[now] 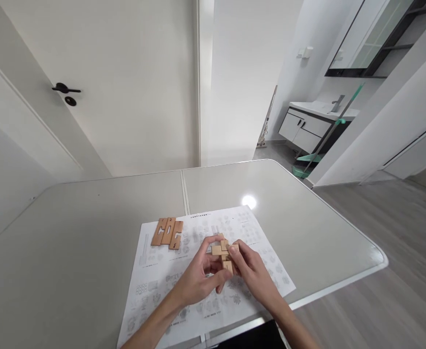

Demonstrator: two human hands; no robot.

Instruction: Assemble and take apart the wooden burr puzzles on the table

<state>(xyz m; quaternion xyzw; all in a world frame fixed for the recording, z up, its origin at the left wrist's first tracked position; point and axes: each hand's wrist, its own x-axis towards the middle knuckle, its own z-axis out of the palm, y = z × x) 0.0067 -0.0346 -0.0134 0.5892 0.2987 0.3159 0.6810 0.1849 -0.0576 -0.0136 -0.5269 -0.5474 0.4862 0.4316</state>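
Blocks (pixel 224 251) of pale wood, joined in a cross-like cluster, sit between our hands, over the printed sheet (pixel 137 281) on the table (pixel 89 242). Our left hand (pixel 197 277) grips the cluster, thumb against the lowest block and index finger at the far side. Our right hand (pixel 252 269) grasps it too, thumb on the right end. Near the sheet's far-left corner we see three brown planks (pixel 166 238) side by side, the middle one marked 2.
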